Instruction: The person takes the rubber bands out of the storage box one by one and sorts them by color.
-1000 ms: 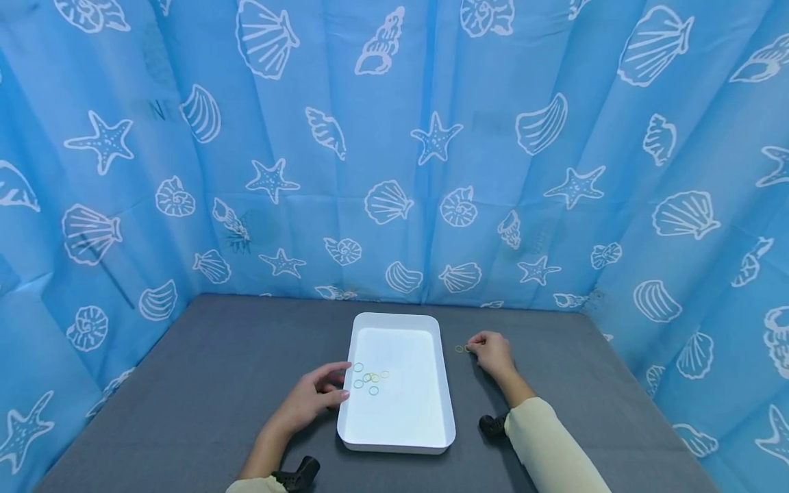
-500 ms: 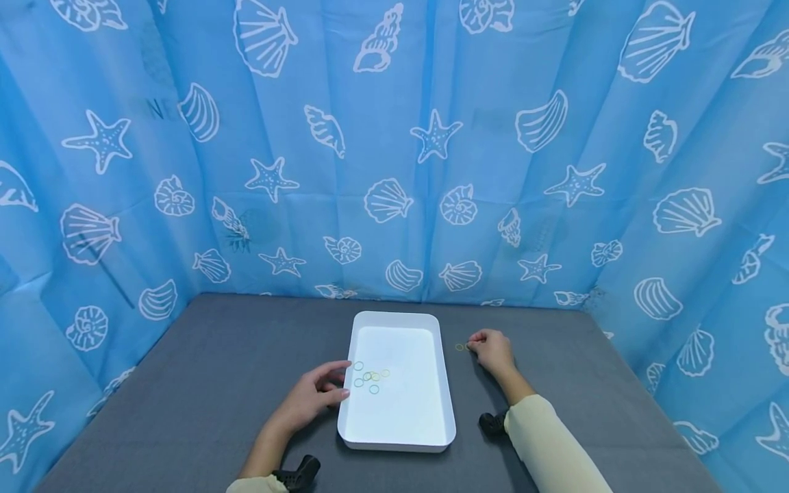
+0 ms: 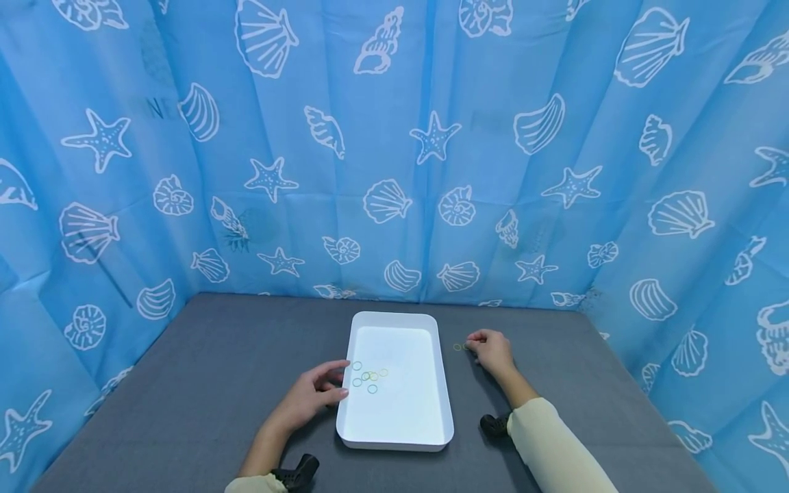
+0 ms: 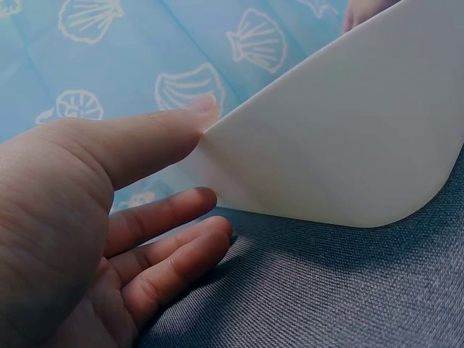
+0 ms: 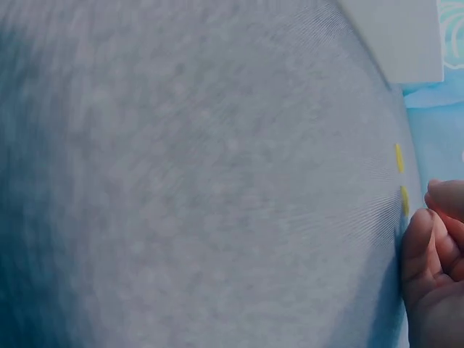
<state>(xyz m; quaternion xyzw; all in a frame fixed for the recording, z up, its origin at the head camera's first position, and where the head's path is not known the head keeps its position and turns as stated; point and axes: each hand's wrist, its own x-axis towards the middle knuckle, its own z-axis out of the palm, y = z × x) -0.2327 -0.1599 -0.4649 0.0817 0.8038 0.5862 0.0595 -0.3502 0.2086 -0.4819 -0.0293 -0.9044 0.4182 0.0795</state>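
Note:
A white rectangular tray rests on the table, holding several thin teal and yellow rings that look like rubber bands. My left hand touches the tray's left side. In the left wrist view its thumb lies at the rim, with the other fingers loosely bent by the wall. Right of the tray, two yellow bands lie on the cloth. My right hand is bent over the nearer band, thumb and fingertips close together beside it. Whether they pinch it cannot be told.
Grey cloth covers the table. A blue curtain with white shell prints hangs behind and along both sides. Each wrist wears a black camera mount.
Both hands keep the same place and pose, and the tray and bands lie as before. Only the head view shifts very slightly.

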